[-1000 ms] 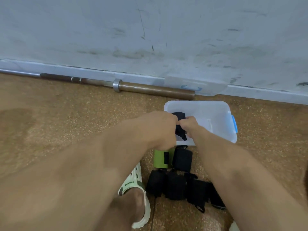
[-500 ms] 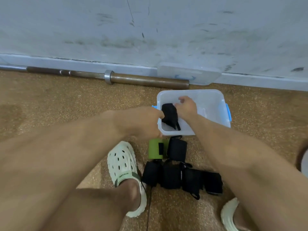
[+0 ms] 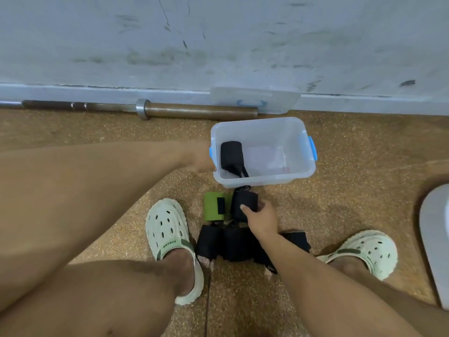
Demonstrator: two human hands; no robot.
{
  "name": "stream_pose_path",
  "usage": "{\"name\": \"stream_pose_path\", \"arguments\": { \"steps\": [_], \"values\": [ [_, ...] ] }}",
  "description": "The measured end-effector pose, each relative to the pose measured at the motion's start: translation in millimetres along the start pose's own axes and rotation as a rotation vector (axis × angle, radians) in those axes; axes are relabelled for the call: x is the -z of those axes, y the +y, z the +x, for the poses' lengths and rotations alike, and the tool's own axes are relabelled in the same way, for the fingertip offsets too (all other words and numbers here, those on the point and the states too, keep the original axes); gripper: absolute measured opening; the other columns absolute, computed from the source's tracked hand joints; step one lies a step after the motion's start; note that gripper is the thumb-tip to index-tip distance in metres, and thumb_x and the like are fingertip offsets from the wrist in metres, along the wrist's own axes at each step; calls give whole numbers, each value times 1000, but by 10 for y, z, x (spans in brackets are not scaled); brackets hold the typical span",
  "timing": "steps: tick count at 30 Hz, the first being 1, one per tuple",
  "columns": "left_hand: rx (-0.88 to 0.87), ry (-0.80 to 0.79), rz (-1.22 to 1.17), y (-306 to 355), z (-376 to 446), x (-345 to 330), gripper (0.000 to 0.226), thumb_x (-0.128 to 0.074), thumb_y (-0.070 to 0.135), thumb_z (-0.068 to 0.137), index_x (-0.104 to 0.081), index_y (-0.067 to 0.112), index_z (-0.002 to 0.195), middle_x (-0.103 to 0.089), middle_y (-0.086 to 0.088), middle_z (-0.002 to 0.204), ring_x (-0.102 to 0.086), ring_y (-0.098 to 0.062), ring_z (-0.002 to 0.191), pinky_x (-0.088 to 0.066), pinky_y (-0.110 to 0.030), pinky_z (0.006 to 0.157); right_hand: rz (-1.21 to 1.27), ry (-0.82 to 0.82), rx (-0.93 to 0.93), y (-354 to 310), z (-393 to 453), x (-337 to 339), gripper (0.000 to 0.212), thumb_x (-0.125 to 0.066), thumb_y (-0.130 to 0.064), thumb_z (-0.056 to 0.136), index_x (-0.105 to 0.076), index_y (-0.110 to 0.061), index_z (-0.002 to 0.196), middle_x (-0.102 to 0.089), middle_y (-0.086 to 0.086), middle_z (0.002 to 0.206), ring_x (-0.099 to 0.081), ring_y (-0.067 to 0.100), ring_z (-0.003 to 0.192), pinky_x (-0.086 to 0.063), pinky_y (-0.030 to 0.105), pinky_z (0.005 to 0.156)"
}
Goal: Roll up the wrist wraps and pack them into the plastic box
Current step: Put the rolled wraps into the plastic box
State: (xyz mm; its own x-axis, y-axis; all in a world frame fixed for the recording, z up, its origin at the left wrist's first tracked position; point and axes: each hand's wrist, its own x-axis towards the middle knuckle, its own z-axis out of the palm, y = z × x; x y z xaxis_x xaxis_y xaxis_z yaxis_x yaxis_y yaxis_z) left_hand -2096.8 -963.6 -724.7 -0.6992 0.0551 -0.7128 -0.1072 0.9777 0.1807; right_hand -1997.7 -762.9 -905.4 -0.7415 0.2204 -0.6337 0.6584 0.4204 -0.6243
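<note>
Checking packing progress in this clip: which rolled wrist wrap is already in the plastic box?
The black roll lying at the left end of the plastic box. The green roll and the other black rolls lie on the floor outside it.

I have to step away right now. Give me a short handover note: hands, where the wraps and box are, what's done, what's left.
Left hand: at the left wall of the clear plastic box with blue latches; its fingers are not clear enough to call.
Right hand: gripping a rolled black wrist wrap on the floor just below the box.
Done: one black rolled wrap lies inside the box.
Left: the gripped wrap, the green rolled wrap beside it, and the row of black wraps between the feet. The box lid leans against the wall.
</note>
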Motion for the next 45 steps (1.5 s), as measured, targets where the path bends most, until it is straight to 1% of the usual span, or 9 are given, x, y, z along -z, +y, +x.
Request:
{"name": "stream_pose_path", "arguments": {
  "steps": [9,12,16,19,26,31,33,39,45],
  "values": [
    [71,-47,-32,-20,415,-288,52,-45,38,108,-39,8,150,-50,-17,146,-48,-26,108,-39,-33,87,123,-274,-239,-20,412,-80,75,-96,-34,63,-62,-12,127,-73,8,112,-71,28,98,-61,46,91],
    [51,-64,-67,1,516,-352,61,-47,39,107,-28,9,156,-44,-17,152,-50,-32,127,-41,-38,100,35,-293,-112,-21,390,49,70,-96,-31,65,-65,-15,126,-75,1,110,-72,19,95,-61,40,90],
    [-1,-45,-92,-69,645,-434,64,-51,46,102,-33,6,149,-57,-14,130,-58,-29,107,-50,-42,93,-103,-339,117,-228,154,351,55,-92,-26,73,-57,-26,115,-67,-17,102,-64,1,94,-54,21,80],
    [6,-17,-119,-83,673,-491,67,-54,40,102,-25,4,151,-58,-15,129,-59,-28,104,-51,-39,88,-232,-411,242,-421,-26,661,66,-93,-29,72,-58,-22,127,-68,-14,113,-65,4,105,-56,30,95],
    [22,87,-220,-136,788,-577,83,-58,36,98,-9,4,158,-55,-14,136,-63,-31,105,-53,-41,83,-558,-548,416,-1272,-378,1479,68,-91,-35,75,-55,-33,134,-68,-19,116,-63,-3,104,-50,13,87],
    [52,141,-285,-222,977,-669,51,-50,33,91,-44,6,135,-63,-11,114,-66,-27,91,-58,-43,79,-484,-391,385,-1863,-13,1666,59,-89,-34,77,-61,-30,129,-71,-8,112,-71,15,95,-61,36,69],
    [93,163,-269,-201,929,-648,45,-50,30,88,-42,9,126,-63,-10,108,-65,-28,88,-57,-42,73,-436,-326,353,-1953,282,1529,47,-88,-30,79,-66,-24,121,-74,-8,105,-73,14,91,-61,47,84],
    [191,432,-231,-80,1036,-747,40,-47,28,100,-46,8,135,-53,-10,129,-52,-30,117,-44,-42,92,-281,-335,82,-1685,1168,873,37,-91,-26,75,-73,-12,104,-78,6,101,-75,23,93,-60,39,91],
    [111,675,-184,-143,1204,-922,24,-46,22,98,-50,8,117,-48,-5,109,-46,-24,105,-39,-38,93,-76,-298,-66,-1323,1604,357,59,-93,-30,69,-67,-5,116,-73,8,112,-70,27,102,-58,42,93]
  ]
}}
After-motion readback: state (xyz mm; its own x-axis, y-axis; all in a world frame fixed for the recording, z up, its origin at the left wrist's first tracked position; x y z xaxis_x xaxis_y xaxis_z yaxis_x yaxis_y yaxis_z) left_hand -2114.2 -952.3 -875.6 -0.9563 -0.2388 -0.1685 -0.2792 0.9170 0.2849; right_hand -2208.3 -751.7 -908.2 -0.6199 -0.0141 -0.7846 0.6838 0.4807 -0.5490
